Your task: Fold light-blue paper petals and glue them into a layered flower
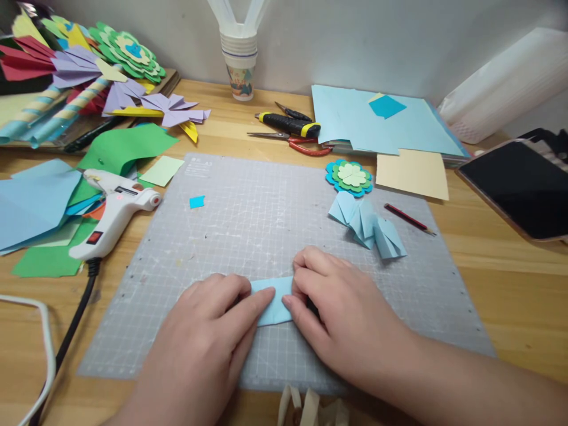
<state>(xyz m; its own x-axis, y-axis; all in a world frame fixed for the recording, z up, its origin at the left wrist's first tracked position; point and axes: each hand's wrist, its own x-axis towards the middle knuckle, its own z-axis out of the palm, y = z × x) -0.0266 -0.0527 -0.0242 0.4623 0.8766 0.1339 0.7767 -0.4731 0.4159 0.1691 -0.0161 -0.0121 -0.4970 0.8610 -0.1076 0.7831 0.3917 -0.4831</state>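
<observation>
A folded strip of light blue paper [276, 306] lies on the grey cutting mat [239, 231], its two ends hidden under my hands. My left hand [212, 331] grips the strip's left end, thumb pressed flat on top. At the other end, my right hand [337, 302] holds the paper with fingers curled and thumb on its face. Beyond my right hand sit several folded light blue paper pieces [366, 222]. Touching them is a layered paper flower [349, 177] in blue, green and pale green. A small bright blue scrap [197, 202] rests on the mat's far left.
A white glue gun [116, 210] lies left over paper scraps [38, 201], its black cord [73, 331] running forward. Scissors [306, 145], a black-yellow cutter [288, 124] and paper cups [240, 65] stand behind. Right are a pencil [409, 219], paper stack [355, 121] and dark tablet [521, 186].
</observation>
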